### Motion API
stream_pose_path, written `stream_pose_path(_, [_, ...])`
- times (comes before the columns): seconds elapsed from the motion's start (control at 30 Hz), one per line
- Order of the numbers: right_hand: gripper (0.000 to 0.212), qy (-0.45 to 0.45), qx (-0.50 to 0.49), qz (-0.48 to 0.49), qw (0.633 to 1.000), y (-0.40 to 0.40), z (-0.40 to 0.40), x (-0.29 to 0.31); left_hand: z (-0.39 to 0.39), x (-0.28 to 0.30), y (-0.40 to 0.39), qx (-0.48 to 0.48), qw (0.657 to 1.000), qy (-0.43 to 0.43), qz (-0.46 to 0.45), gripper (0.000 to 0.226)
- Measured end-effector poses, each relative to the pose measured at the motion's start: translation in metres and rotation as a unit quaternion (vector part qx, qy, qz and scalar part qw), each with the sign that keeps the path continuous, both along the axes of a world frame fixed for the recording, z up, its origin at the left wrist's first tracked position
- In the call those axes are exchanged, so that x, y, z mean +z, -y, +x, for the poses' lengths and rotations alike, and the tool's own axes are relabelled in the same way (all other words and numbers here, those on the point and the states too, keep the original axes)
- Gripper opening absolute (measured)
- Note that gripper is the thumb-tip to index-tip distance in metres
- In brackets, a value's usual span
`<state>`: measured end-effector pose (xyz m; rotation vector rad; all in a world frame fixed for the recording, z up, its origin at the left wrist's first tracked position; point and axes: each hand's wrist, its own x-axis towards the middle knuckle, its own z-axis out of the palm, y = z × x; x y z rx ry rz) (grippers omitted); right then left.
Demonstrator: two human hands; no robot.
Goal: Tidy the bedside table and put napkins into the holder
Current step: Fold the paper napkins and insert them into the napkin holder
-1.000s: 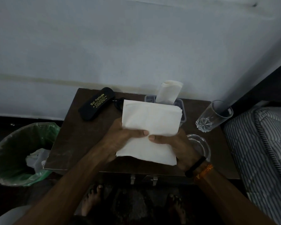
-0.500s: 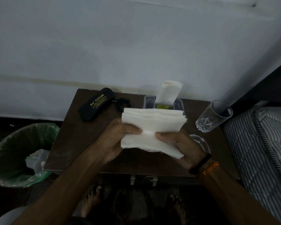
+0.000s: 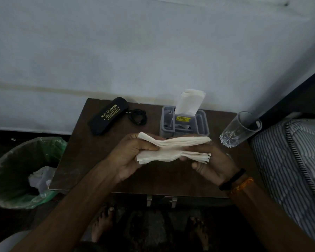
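A stack of white napkins (image 3: 173,149) is folded over in half, edge toward me, above the middle of the dark wooden bedside table (image 3: 76,153). My left hand (image 3: 129,157) pinches its left end and my right hand (image 3: 213,166) grips its right end from below. Behind the stack stands a grey plastic napkin holder (image 3: 202,124) with a yellow sticker. A folded white napkin (image 3: 189,102) stands upright in it. Both hands are a short way in front of the holder.
A black spectacle case (image 3: 108,115) and a coiled black cord (image 3: 137,116) lie at the table's back left. A clear glass (image 3: 241,129) stands at the right edge, beside a striped mattress (image 3: 296,166). A bin with a green liner (image 3: 20,171) sits left of the table.
The napkin stack went from held up flat facing me to folded over in half and lying level. Both hands dropped slightly, uncovering the holder behind.
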<state>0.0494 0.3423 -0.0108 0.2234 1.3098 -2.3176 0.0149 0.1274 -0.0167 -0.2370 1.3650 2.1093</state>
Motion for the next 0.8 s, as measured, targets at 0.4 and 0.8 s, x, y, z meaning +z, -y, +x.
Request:
stream_pose_path(0.4, [0.015, 0.053, -0.058, -0.049, 0.996, -0.004, -0.005, -0.007, 0.003, 0.009, 0.002, 0.046, 0.976, 0.124, 0.171, 0.032])
stream_pose_path(0.8, [0.027, -0.074, -0.012, -0.027, 0.997, -0.028, -0.008, -0.007, -0.012, 0.003, 0.023, 0.016, 0.993, -0.030, -0.112, 0.031])
